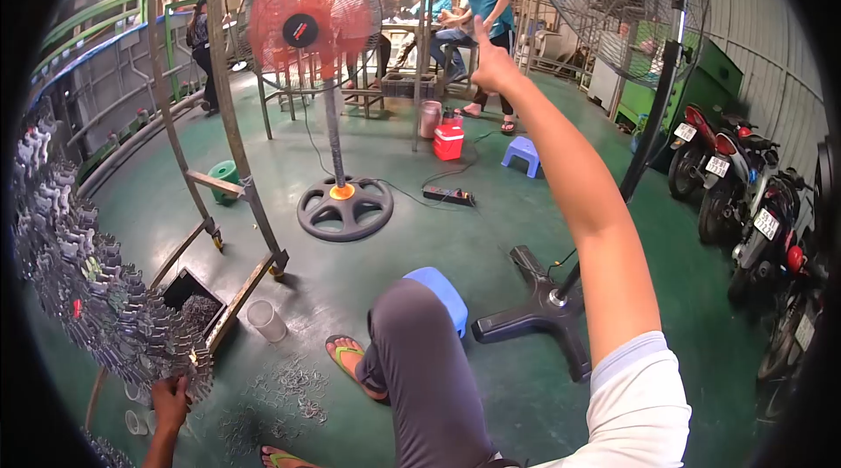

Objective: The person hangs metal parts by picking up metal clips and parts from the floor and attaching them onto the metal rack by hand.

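My left hand (171,404) is low at the left, its fingers closed at the bottom edge of a large hanging mass of shiny metal parts (109,293); the piece between the fingertips is mostly hidden. My right arm stretches up and forward. At its end my right hand (496,65) is raised in the air with one finger extended, and it holds nothing that I can see. Small metal pieces (298,389) lie scattered on the floor between my left hand and my sandalled foot. A clear plastic cup (266,321) stands beside them.
A red-bladed fan (307,30) stands ahead, near a metal frame (236,117). Another fan's black base (547,315) is right of my knee. A power strip (448,195), blue stool (522,155) and red cooler (448,141) are ahead. Motorbikes (753,196) line the right; people are behind.
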`<state>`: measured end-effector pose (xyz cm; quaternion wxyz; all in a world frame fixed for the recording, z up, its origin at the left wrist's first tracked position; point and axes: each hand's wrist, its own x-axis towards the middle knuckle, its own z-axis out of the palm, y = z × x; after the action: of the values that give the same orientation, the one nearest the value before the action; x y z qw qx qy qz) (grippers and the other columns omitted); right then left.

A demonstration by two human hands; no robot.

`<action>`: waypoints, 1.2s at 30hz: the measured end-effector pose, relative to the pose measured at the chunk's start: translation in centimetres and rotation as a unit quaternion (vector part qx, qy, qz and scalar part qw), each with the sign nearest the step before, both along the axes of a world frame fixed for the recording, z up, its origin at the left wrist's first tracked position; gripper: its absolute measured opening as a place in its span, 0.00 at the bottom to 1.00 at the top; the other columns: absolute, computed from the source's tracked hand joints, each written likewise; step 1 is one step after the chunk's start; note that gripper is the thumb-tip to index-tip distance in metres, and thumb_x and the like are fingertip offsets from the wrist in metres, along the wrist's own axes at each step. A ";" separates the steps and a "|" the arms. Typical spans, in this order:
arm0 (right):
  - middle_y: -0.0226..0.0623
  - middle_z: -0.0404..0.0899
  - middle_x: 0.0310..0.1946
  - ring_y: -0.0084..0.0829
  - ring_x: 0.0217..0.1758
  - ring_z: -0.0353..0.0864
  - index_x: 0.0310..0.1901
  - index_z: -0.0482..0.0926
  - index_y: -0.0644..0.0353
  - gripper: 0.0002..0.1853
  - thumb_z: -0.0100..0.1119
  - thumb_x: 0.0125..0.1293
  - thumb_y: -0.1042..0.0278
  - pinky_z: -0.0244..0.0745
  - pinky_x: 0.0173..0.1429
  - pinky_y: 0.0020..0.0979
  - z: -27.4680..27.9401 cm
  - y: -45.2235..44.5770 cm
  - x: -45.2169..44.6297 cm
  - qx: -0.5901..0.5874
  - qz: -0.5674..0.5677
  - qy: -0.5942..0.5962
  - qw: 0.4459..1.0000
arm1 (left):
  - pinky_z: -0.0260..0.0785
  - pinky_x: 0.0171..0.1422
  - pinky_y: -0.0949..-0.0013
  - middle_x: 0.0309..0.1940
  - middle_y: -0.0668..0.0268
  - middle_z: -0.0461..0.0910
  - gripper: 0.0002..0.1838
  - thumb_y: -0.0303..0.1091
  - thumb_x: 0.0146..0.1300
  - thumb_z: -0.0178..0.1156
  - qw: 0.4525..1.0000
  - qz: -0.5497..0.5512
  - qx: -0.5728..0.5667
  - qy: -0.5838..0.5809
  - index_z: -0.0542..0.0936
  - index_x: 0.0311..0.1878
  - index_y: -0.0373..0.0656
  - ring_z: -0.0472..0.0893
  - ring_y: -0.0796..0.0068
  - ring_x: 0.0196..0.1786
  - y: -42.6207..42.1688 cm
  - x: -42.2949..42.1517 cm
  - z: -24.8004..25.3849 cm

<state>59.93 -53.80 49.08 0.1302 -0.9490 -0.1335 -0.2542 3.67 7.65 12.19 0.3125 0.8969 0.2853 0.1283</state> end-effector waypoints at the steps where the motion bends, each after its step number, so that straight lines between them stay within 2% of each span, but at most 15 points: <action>1: 0.66 0.84 0.54 0.57 0.54 0.88 0.85 0.25 0.47 0.67 0.66 0.54 0.75 0.85 0.60 0.49 1.0 -0.9 0.0 -0.003 -0.023 0.000 1.000 | 0.70 0.18 0.66 0.16 0.59 0.81 0.17 0.35 0.76 0.61 1.000 -0.001 -0.004 0.006 0.86 0.54 0.28 0.80 0.72 0.14 0.5 0.1 -0.2; 4: 0.59 0.88 0.40 0.48 0.32 0.91 0.84 0.22 0.41 0.68 0.64 0.54 0.80 0.90 0.39 0.44 1.8 -3.4 1.7 0.050 -0.043 -0.039 0.997 | 0.70 0.16 0.66 0.15 0.60 0.80 0.15 0.32 0.75 0.62 1.000 0.009 0.010 0.017 0.86 0.54 0.27 0.80 0.71 0.13 0.9 -0.5 -0.3; 5: 0.57 0.89 0.38 0.43 0.29 0.91 0.84 0.21 0.40 0.68 0.63 0.54 0.81 0.91 0.34 0.40 2.1 -3.5 1.7 0.050 -0.048 -0.060 0.996 | 0.71 0.16 0.66 0.17 0.59 0.81 0.14 0.31 0.75 0.62 0.999 0.033 0.002 0.010 0.85 0.53 0.27 0.81 0.71 0.14 1.1 -0.7 -0.7; 8: 0.55 0.89 0.35 0.41 0.27 0.91 0.84 0.20 0.41 0.68 0.63 0.55 0.82 0.90 0.33 0.40 2.5 -4.6 0.5 0.086 -0.031 -0.002 0.996 | 0.71 0.16 0.66 0.20 0.57 0.82 0.14 0.30 0.75 0.62 0.999 0.027 -0.021 -0.030 0.85 0.53 0.26 0.81 0.70 0.15 1.7 -1.3 -1.4; 9: 0.53 0.89 0.35 0.40 0.27 0.91 0.84 0.20 0.40 0.68 0.62 0.56 0.84 0.90 0.32 0.39 2.4 -4.5 -0.4 0.097 -0.025 0.005 0.995 | 0.69 0.16 0.66 0.16 0.60 0.79 0.14 0.31 0.75 0.62 0.999 0.031 -0.007 -0.033 0.85 0.41 0.26 0.79 0.70 0.14 1.7 -1.5 -1.5; 15: 0.53 0.89 0.36 0.40 0.26 0.90 0.83 0.17 0.37 0.69 0.62 0.56 0.85 0.90 0.30 0.38 1.7 -6.1 0.6 0.097 -0.040 0.021 0.994 | 0.69 0.19 0.65 0.16 0.61 0.78 0.17 0.30 0.74 0.61 0.996 0.006 0.081 -0.047 0.81 0.27 0.30 0.78 0.71 0.14 5.5 -3.1 -5.2; 16: 0.54 0.89 0.36 0.39 0.26 0.90 0.83 0.17 0.37 0.69 0.62 0.56 0.85 0.89 0.29 0.38 1.4 -6.3 0.7 0.099 -0.047 0.032 0.993 | 0.69 0.21 0.65 0.17 0.61 0.79 0.16 0.30 0.74 0.61 0.996 0.005 0.079 -0.034 0.82 0.28 0.30 0.78 0.71 0.16 5.8 -3.5 -5.4; 18: 0.56 0.89 0.40 0.46 0.35 0.91 0.84 0.20 0.36 0.69 0.64 0.56 0.83 0.90 0.39 0.43 0.9 -7.0 1.6 0.091 -0.046 -0.038 0.994 | 0.70 0.24 0.64 0.19 0.60 0.79 0.16 0.30 0.75 0.60 0.997 0.002 0.076 -0.004 0.83 0.31 0.30 0.80 0.70 0.19 4.8 -3.4 -4.1; 21: 0.58 0.88 0.45 0.55 0.46 0.90 0.85 0.26 0.35 0.68 0.68 0.55 0.78 0.88 0.51 0.49 0.2 -9.0 3.9 0.034 -0.026 -0.196 0.980 | 0.70 0.24 0.65 0.18 0.61 0.79 0.18 0.32 0.75 0.60 0.994 0.052 0.072 -0.068 0.82 0.28 0.30 0.79 0.71 0.19 4.1 -3.4 -4.7; 23: 0.56 0.88 0.46 0.58 0.47 0.89 0.86 0.28 0.35 0.68 0.70 0.55 0.73 0.86 0.53 0.51 -1.2 -9.9 3.2 -0.020 -0.015 -0.259 0.966 | 0.70 0.24 0.65 0.18 0.62 0.79 0.17 0.32 0.75 0.60 0.997 0.030 0.061 -0.035 0.82 0.30 0.30 0.79 0.73 0.19 3.7 -3.8 -3.5; 24: 0.55 0.88 0.45 0.57 0.45 0.89 0.86 0.28 0.35 0.68 0.71 0.54 0.71 0.86 0.53 0.51 -0.9 -9.6 2.5 -0.027 -0.023 -0.243 0.969 | 0.70 0.24 0.65 0.18 0.62 0.79 0.17 0.32 0.75 0.60 0.998 0.023 0.052 -0.029 0.82 0.31 0.29 0.79 0.73 0.19 3.2 -3.2 -2.8; 25: 0.59 0.88 0.44 0.58 0.47 0.89 0.85 0.30 0.32 0.66 0.71 0.57 0.70 0.85 0.53 0.52 -1.1 -8.7 1.7 -0.004 -0.055 -0.214 0.975 | 0.70 0.24 0.66 0.19 0.62 0.79 0.15 0.31 0.75 0.60 0.999 0.007 0.032 -0.010 0.82 0.33 0.29 0.79 0.74 0.19 2.0 -2.7 -1.6; 32: 0.52 0.89 0.40 0.53 0.40 0.90 0.85 0.24 0.38 0.70 0.73 0.56 0.70 0.86 0.54 0.48 -1.5 -8.6 2.1 0.029 -0.055 -0.198 0.978 | 0.71 0.24 0.67 0.21 0.63 0.77 0.11 0.29 0.75 0.60 1.000 -0.002 0.016 0.003 0.83 0.42 0.28 0.79 0.75 0.20 3.8 -2.9 -2.9; 33: 0.54 0.89 0.40 0.48 0.34 0.91 0.85 0.25 0.39 0.69 0.71 0.57 0.74 0.88 0.47 0.45 -1.4 -8.7 2.1 0.047 -0.048 -0.210 0.975 | 0.71 0.24 0.67 0.21 0.63 0.77 0.11 0.29 0.75 0.60 1.000 0.008 0.003 -0.010 0.83 0.42 0.28 0.78 0.75 0.19 3.7 -3.0 -2.9; 36: 0.55 0.89 0.38 0.43 0.28 0.91 0.85 0.24 0.39 0.69 0.70 0.57 0.79 0.90 0.37 0.41 -1.3 -10.1 0.7 0.056 -0.088 -0.122 0.987 | 0.70 0.23 0.68 0.20 0.64 0.76 0.11 0.29 0.76 0.59 0.999 0.027 -0.024 -0.034 0.83 0.41 0.29 0.78 0.75 0.19 3.3 -3.0 -3.1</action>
<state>60.64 -63.87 47.76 0.1426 -0.9103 -0.0496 -0.3855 0.70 10.95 9.05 0.3401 0.8762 0.3014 0.1606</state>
